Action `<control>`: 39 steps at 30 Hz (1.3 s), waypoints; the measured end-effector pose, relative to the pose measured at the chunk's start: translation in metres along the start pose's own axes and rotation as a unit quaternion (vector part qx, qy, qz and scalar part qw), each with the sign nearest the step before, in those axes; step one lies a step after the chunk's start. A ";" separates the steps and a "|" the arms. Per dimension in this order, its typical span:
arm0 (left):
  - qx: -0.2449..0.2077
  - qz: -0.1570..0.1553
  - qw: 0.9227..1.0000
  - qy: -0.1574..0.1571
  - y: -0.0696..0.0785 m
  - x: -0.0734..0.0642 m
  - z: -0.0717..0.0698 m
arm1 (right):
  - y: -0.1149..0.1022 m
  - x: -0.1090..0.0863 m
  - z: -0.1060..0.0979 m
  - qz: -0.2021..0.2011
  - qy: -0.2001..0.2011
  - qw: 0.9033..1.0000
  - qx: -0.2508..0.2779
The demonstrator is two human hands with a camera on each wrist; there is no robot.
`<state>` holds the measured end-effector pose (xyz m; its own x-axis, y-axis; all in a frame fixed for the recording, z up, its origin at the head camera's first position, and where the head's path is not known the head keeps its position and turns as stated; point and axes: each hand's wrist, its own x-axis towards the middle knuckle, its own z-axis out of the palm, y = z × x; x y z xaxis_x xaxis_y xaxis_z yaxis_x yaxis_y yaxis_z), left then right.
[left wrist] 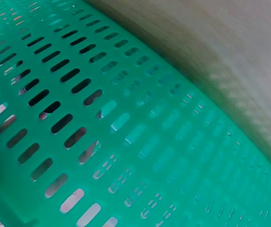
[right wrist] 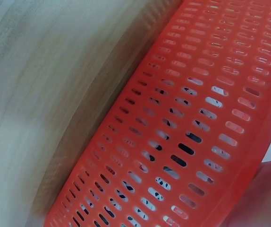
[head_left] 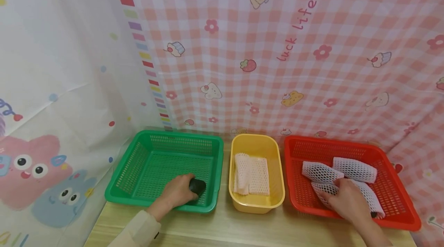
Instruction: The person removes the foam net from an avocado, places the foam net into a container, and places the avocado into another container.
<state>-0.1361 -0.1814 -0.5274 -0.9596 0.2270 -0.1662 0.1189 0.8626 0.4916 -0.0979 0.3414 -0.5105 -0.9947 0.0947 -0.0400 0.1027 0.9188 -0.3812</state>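
In the head view my left hand grips a dark, rounded object inside the green basket, near its front right corner. My right hand reaches into the red basket, thumb and fingers about a dark item in a white foam net sleeve. Several such sleeved items lie around it, including one sleeve at the back. The hand hides part of the gripped item. Both wrist views show mainly the perforated green basket wall and red basket wall.
Between the baskets stands a yellow bin with flat foam net sleeves in it. All three containers are on a wooden table. A pink checked cloth hangs behind, and a white printed cloth at the left.
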 end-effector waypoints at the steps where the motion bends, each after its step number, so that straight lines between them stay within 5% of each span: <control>1: -0.001 -0.001 1.000 -0.001 0.000 0.000 0.000 | 0.001 0.001 -0.001 0.007 -0.011 1.000 0.000; 24: -0.037 -0.008 0.999 -0.018 -0.002 -0.001 -0.003 | 0.013 0.021 0.006 0.064 -0.168 0.983 0.019; 39: -0.064 -0.005 0.998 -0.009 -0.002 -0.001 -0.008 | 0.013 0.017 0.003 0.071 -0.117 0.991 0.005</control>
<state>-0.1377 -0.1870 -0.5213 -0.9556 0.2285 -0.1862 0.0754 0.8003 0.5948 -0.1131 0.3541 -0.5186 -0.9429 0.1313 -0.3062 0.2437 0.8985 -0.3652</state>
